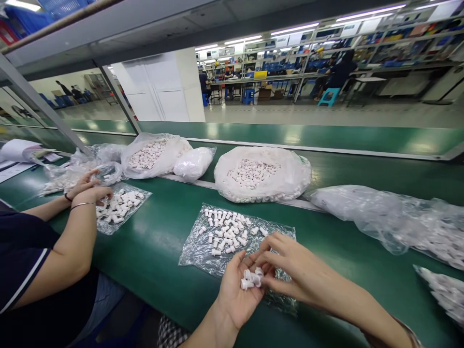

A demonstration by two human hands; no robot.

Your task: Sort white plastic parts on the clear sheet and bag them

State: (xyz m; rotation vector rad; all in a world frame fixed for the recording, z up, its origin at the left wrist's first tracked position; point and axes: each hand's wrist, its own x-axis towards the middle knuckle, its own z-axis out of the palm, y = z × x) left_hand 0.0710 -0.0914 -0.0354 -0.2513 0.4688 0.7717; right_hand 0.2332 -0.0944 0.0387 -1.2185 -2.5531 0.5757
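Note:
My left hand (237, 292) is palm up over the near edge of the green belt (159, 241), cupping several small white plastic parts (251, 279). My right hand (292, 268) reaches in from the right, and its fingertips touch the parts in my left palm. Just beyond both hands lies a flat clear plastic sheet (197, 251) with several more loose white parts (226, 229) scattered on it.
A co-worker's hands (89, 191) at the left work over another sheet of parts (121, 205). Open bags of white parts (259, 176) (152, 154) sit along the belt's middle strip. Crumpled clear bags (391, 217) lie at the right. Papers (18, 152) lie far left.

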